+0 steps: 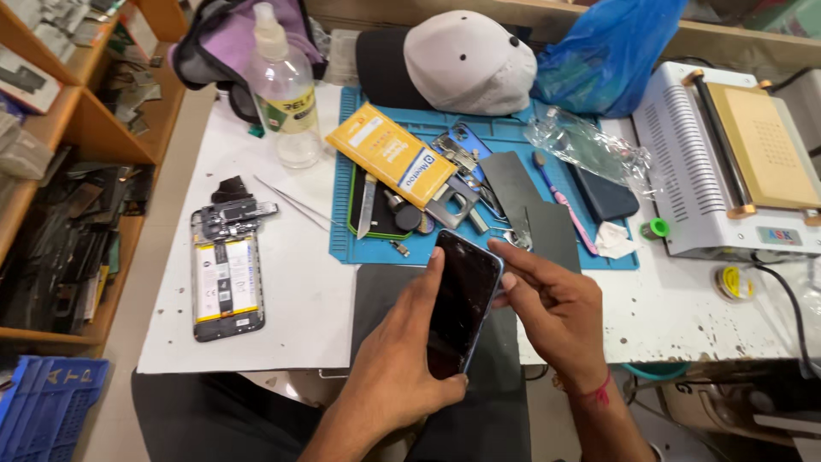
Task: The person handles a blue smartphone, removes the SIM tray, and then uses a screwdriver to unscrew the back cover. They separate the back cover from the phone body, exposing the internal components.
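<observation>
At lower centre, left hand (402, 359) grips the dark smartphone (462, 299); right hand (552, 312) fingers pinch its edge—best kept steady, gentle.

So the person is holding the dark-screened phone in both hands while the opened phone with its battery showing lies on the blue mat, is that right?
Not quite: in the head view the opened phone lies on the white table, left of the blue mat. The rest holds: the left hand and right hand hold the dark-screened phone.
</observation>
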